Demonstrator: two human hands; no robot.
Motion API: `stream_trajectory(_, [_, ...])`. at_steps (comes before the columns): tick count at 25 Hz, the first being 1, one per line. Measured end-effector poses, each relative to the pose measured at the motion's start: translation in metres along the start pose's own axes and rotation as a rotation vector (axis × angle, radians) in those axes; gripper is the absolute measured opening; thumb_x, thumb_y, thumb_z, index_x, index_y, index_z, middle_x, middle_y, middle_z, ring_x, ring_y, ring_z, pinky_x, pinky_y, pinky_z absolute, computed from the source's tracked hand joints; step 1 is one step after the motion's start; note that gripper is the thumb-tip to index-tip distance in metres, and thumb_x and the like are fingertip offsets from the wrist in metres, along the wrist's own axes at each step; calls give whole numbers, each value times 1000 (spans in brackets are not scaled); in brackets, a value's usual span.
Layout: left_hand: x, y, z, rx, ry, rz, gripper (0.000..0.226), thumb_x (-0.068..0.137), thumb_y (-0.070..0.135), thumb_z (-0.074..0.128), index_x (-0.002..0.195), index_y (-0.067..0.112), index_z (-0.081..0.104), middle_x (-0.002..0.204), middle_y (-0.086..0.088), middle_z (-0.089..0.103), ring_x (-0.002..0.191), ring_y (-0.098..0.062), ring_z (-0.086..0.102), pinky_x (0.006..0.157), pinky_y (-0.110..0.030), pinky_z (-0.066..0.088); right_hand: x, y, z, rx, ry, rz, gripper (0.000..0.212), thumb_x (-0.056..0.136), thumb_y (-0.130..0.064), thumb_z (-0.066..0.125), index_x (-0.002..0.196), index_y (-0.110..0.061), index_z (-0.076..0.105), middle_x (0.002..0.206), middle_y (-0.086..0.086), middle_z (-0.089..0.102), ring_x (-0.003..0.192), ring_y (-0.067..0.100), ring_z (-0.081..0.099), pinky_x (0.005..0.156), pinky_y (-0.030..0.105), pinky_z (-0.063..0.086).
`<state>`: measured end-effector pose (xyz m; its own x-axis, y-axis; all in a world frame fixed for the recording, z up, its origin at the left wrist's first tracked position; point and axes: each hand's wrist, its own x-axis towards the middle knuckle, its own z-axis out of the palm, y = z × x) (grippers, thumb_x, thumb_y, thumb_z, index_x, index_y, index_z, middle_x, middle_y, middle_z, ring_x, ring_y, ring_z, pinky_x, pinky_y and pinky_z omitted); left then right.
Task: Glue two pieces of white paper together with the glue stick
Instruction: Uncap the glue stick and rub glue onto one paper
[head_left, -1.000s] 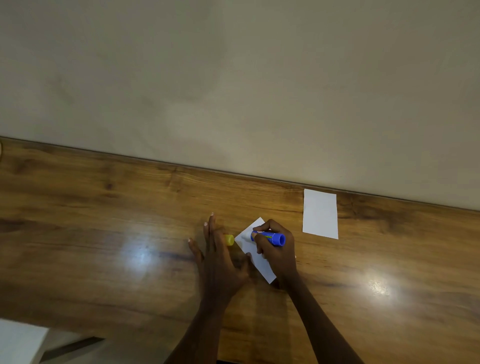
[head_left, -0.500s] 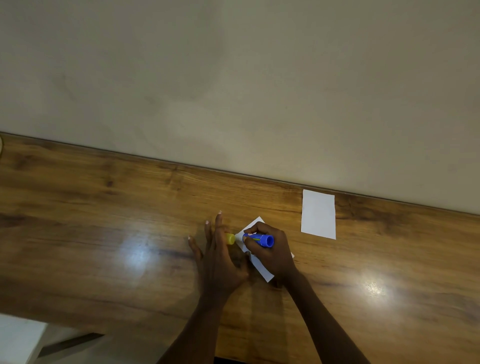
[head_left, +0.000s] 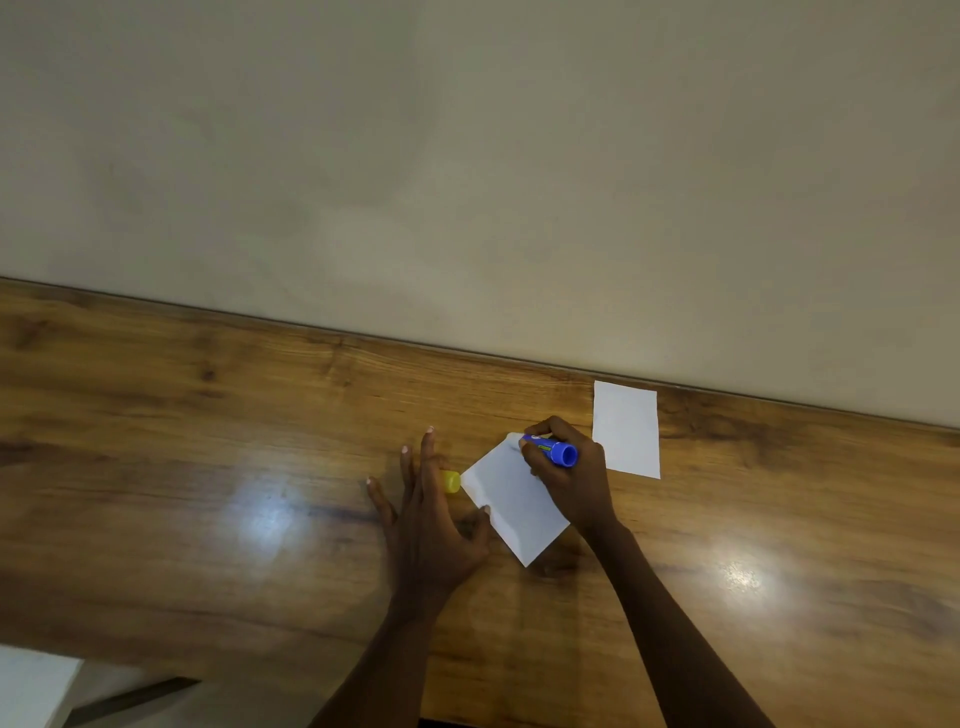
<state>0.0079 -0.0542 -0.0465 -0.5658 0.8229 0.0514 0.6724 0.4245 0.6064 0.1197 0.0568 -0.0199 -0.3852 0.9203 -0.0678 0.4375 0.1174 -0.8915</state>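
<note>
A white paper (head_left: 511, 501) lies turned at an angle on the wooden table (head_left: 208, 467). My right hand (head_left: 569, 480) grips a blue glue stick (head_left: 553, 449) with its tip on the paper's far corner. My left hand (head_left: 423, 512) lies flat on the table, fingers spread, thumb pressing the paper's left edge. A yellow cap (head_left: 451, 481) rests beside my left fingers. A second white paper (head_left: 626, 428) lies flat to the right, near the wall.
A beige wall (head_left: 467, 182) rises right behind the table's far edge. The table's near edge runs along the lower left, with a white object (head_left: 31, 686) below it. Bright light reflections show on the tabletop.
My right hand slid the glue stick from the middle of the paper to its far corner, uncovering more of the sheet. My left hand stayed in place holding the paper.
</note>
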Motion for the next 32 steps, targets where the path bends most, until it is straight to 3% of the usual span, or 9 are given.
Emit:
stream_trajectory(3, [-1,1,-2,-13,-4,6,91,66,51,54,133,35,-6,151,-11,24,135,-19,-3,109,-49,-16,-24,-8,3,91,182,50,34,80,-24,63,109,-9,57,95,1,62,62,9,60,56,6,47])
stream_trajectory(6, [0,1,-3,-24,-20,17,94,66,50,57,133,33,-6,152,-11,23,136,-19,-3,109,-49,-17,-62,-10,21,-140,292,37,39,75,-15,70,111,-9,59,101,12,69,80,23,64,78,35,53])
stream_trajectory(8, [0,-1,-4,-23,-31,22,98,67,44,63,132,34,-10,152,-10,22,138,-20,-4,110,-49,-17,-78,-9,35,-337,168,73,44,75,-13,69,117,-12,55,118,14,64,105,30,58,96,45,43])
stream_trajectory(11, [-1,-1,-4,-31,-31,27,99,69,40,65,132,35,-11,152,-11,23,139,-21,-2,111,-52,-13,-76,-5,34,-394,-26,119,52,79,-10,63,127,-19,44,138,7,47,128,25,39,110,42,28])
stream_trajectory(20, [0,-1,-1,-23,21,-6,97,68,44,64,134,31,-7,149,-13,28,138,-24,8,111,-53,-7,-6,-4,-27,-478,-587,-131,60,73,4,64,123,-24,46,138,3,46,125,20,41,104,37,37])
stream_trajectory(23, [0,-2,1,-7,24,4,99,69,46,62,139,29,-6,150,-11,27,136,-19,4,110,-52,-8,-13,-12,-15,-289,-329,-152,42,77,-15,67,117,-18,54,122,5,60,107,21,57,90,27,45])
stream_trajectory(26, [0,-4,2,-12,17,8,99,68,52,58,137,31,-10,151,-10,26,135,-17,2,110,-51,-9,-31,-23,16,190,-31,99,32,83,-21,60,111,-5,58,108,5,64,82,9,60,69,4,46])
stream_trajectory(29, [1,-4,1,-18,21,8,96,67,55,54,138,27,-3,149,-13,28,135,-20,6,109,-50,-9,-35,-23,38,308,10,262,31,81,-12,61,104,8,55,91,4,60,75,8,56,79,11,48])
stream_trajectory(32, [2,-4,0,1,-26,18,98,63,51,56,139,24,1,153,-9,20,137,-21,1,109,-50,-11,-34,-23,43,289,-36,240,13,83,-7,58,92,3,56,73,-2,56,67,8,53,64,3,45])
